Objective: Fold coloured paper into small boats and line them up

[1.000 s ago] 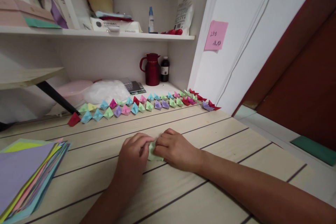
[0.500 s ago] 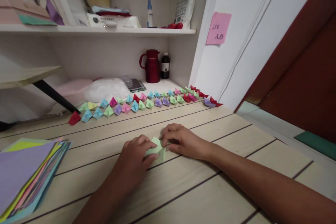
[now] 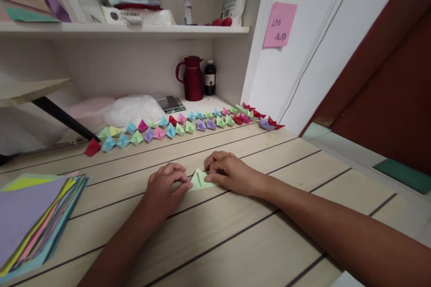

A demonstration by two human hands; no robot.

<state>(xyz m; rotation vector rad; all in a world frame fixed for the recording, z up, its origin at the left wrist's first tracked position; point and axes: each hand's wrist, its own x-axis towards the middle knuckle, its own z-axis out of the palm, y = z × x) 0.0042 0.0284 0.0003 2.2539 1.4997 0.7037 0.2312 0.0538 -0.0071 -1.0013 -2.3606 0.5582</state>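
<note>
While flat on wooden floor (image 3: 269, 251), pale green folded paper (image 3: 199, 180) triangular, creased; both hands' fingers (image 3: 178, 184) pressing its edges.

Pink sticky note (image 3: 279, 24) on white door: handwritten "250"; characters beneath unreadable.

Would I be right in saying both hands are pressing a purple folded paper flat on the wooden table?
Not quite: the head view shows the folded paper is light green, not purple. The left hand and right hand do press it on the wooden table.
</note>
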